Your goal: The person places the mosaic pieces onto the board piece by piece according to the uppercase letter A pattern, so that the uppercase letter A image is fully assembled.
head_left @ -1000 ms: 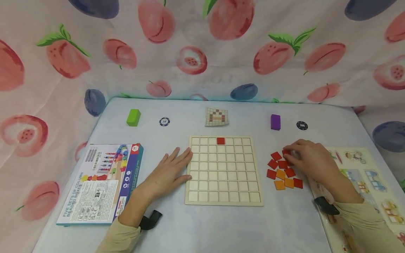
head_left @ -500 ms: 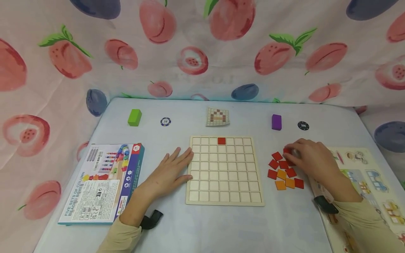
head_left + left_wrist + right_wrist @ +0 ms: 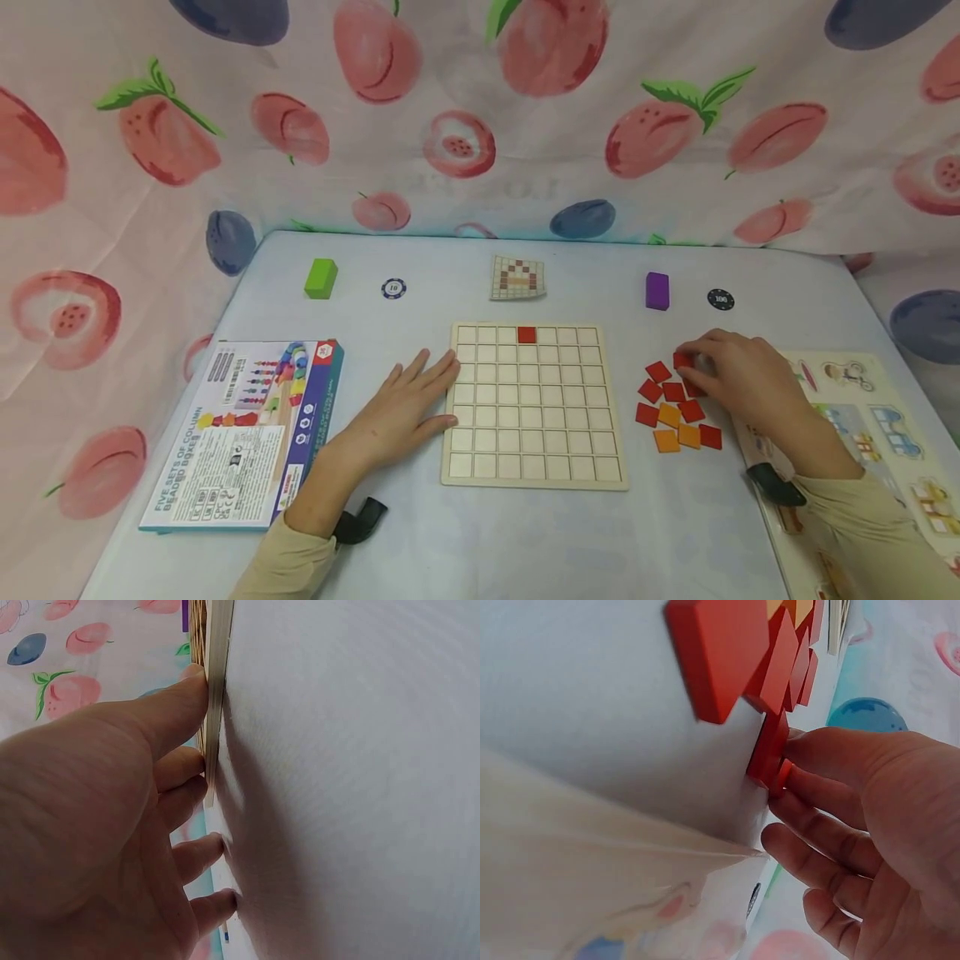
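A wooden grid board [image 3: 534, 487] lies in the middle of the table, with one red square tile [image 3: 527, 335] in its top row. My left hand [image 3: 397, 408] rests at the board's left edge, fingers spread. In the left wrist view its thumb and some fingertips touch the board's side [image 3: 216, 697]. At the right, my right hand [image 3: 742, 375] pinches a red tile [image 3: 682, 360] at the edge of a loose group of red tiles [image 3: 647, 414] and orange tiles [image 3: 665, 442]. The right wrist view has the thumb against another red tile [image 3: 765, 750]; the fingers partly hide the pinched one.
Behind the board lies a small pattern card [image 3: 517, 277]. A green block [image 3: 321, 278], a purple block [image 3: 657, 291] and two chips [image 3: 393, 288] stand along the back. A boxed set [image 3: 225, 467] lies left, a picture board [image 3: 885, 408] right, partly under my right arm.
The right hand's fingertips shift very slightly at the tile group, and more of a red tile shows below them. The left hand keeps its place. The head view drifts a little.
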A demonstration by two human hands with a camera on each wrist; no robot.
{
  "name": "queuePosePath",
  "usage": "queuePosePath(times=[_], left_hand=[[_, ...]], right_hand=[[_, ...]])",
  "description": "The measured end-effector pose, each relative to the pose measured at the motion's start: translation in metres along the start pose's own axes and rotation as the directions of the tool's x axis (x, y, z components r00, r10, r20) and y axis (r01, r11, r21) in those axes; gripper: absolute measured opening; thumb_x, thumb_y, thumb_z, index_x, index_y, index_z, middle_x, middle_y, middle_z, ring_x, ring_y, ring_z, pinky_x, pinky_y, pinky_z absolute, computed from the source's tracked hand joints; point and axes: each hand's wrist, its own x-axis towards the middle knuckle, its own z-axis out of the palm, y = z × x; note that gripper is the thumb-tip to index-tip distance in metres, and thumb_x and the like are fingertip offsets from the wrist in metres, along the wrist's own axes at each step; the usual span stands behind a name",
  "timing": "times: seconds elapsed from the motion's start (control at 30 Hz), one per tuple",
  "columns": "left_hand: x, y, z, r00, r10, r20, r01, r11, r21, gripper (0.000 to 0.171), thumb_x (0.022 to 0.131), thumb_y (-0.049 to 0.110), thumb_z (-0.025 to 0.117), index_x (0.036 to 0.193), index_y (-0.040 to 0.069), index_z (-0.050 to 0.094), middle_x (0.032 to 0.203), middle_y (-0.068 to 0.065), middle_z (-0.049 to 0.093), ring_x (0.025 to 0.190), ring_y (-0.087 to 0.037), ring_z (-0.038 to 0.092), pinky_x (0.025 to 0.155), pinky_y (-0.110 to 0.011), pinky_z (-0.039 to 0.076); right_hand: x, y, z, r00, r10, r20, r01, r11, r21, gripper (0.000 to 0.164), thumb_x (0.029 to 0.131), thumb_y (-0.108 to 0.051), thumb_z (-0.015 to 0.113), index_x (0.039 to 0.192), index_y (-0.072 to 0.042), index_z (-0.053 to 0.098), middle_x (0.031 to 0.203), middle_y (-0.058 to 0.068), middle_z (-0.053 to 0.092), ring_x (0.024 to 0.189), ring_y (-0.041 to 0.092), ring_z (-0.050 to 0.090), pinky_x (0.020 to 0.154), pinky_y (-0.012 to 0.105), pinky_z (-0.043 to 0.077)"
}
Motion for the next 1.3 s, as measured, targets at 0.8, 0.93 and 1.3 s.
queuePosePath(times=[0.8, 0.93, 1.3], left_hand=[[0.000, -0.001, -0.001, 1.000, 0.011, 0.005, -0.011, 1.000, -0.006, 0.076, 0.107, 0.040, 0.063, 0.169, 0.013, 0.029, 0.180, -0.003, 0.021, 0.169, -0.039, 0.012, 0.135, -0.065, 0.014], [0.000, -0.002, 0.000, 1.000, 0.005, 0.006, -0.005, 1.000, -0.009, 0.077, 0.106, 0.039, 0.065, 0.169, 0.013, 0.030, 0.180, -0.003, 0.021, 0.168, -0.039, 0.012, 0.135, -0.066, 0.014], [0.000, -0.002, 0.000, 1.000, 0.005, 0.004, -0.005, 1.000, -0.020, 0.076, 0.106, 0.037, 0.066, 0.169, 0.013, 0.031, 0.179, -0.003, 0.023, 0.168, -0.039, 0.014, 0.135, -0.066, 0.014]], right_hand=[[0.028, -0.050, -0.002, 0.990, -0.123, -0.065, 0.126, 0.991, 0.049, 0.032, 0.094, -0.030, 0.081, 0.120, -0.011, 0.080, 0.116, 0.017, 0.077, 0.098, 0.033, 0.074, 0.094, 0.059, 0.054], [0.036, -0.071, 0.004, 0.976, -0.193, -0.100, 0.200, 0.977, 0.069, 0.028, 0.095, -0.029, 0.080, 0.117, -0.011, 0.081, 0.111, 0.011, 0.079, 0.097, 0.030, 0.074, 0.090, 0.055, 0.057], [0.058, -0.121, 0.019, 0.940, -0.323, -0.110, 0.333, 0.938, 0.092, 0.025, 0.094, -0.029, 0.082, 0.114, -0.014, 0.082, 0.111, 0.006, 0.079, 0.100, 0.026, 0.074, 0.085, 0.047, 0.057]])
